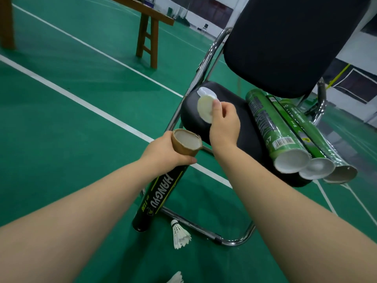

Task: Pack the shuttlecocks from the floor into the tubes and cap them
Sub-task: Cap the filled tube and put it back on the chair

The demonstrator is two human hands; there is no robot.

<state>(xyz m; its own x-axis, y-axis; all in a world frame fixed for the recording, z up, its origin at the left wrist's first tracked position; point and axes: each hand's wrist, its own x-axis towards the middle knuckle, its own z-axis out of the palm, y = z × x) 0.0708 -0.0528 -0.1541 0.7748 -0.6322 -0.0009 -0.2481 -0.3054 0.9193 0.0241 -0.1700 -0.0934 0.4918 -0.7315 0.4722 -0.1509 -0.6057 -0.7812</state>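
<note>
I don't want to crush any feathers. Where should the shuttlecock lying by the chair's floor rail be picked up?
Pinch the shuttlecock by its cork, reaching down from above at the far end. It lies on its side, cork pointing away toward the chair rail, feather skirt flaring toward you.

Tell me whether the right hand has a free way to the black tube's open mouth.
Probably yes. The right hand, pinching a cap, is just above and beside the black tube, which the left hand grips near its open, upturned mouth. Nothing shows between them.
</note>
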